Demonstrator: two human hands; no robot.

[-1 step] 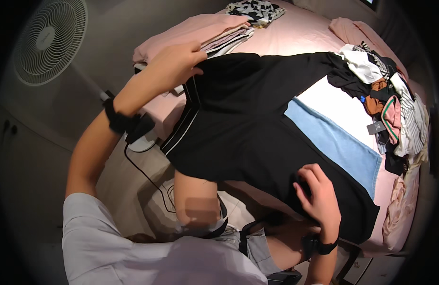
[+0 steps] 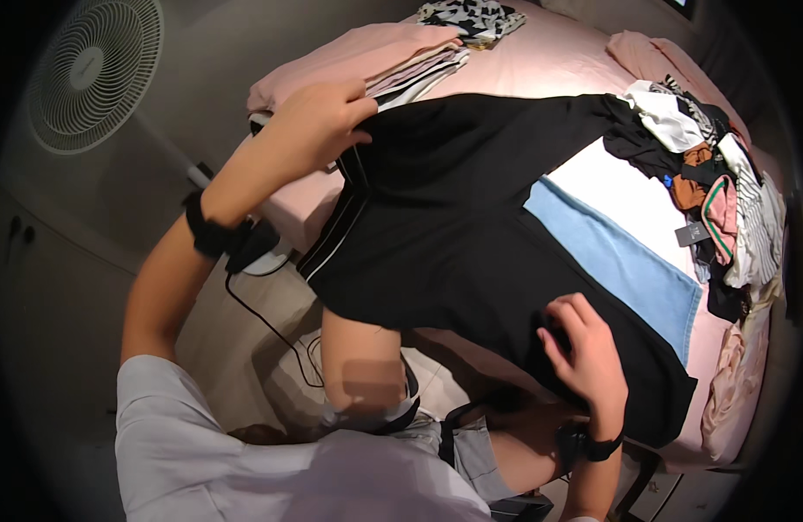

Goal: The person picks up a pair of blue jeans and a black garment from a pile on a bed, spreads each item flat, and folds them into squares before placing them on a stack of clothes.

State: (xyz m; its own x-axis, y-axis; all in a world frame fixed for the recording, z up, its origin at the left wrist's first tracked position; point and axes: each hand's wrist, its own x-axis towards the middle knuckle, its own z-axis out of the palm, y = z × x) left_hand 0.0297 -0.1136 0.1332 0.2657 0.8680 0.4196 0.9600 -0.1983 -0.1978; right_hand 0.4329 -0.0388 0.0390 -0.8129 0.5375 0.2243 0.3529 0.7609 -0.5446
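Note:
A pair of black trousers (image 2: 436,209) lies spread across the bed with its two legs apart, the waistband at the left. My left hand (image 2: 327,122) pinches the far corner of that waistband between thumb and fingers. Over the nearer leg is my right hand (image 2: 586,348), its fingers loosely bent and the thumb apart, holding nothing. Whether it touches the cloth is hard to tell. Light blue denim (image 2: 619,261) shows between the legs, beside a white cloth (image 2: 614,187). The near edge of the trousers hangs over the bed's edge, by my legs.
Folded clothes with a pink one (image 2: 349,61) on top are stacked at the far left. A patterned black-and-white cloth (image 2: 475,19) lies beyond. Mixed clothes (image 2: 740,209) are heaped at the right on the pink bed sheet (image 2: 558,52). A white fan (image 2: 93,74) stands left.

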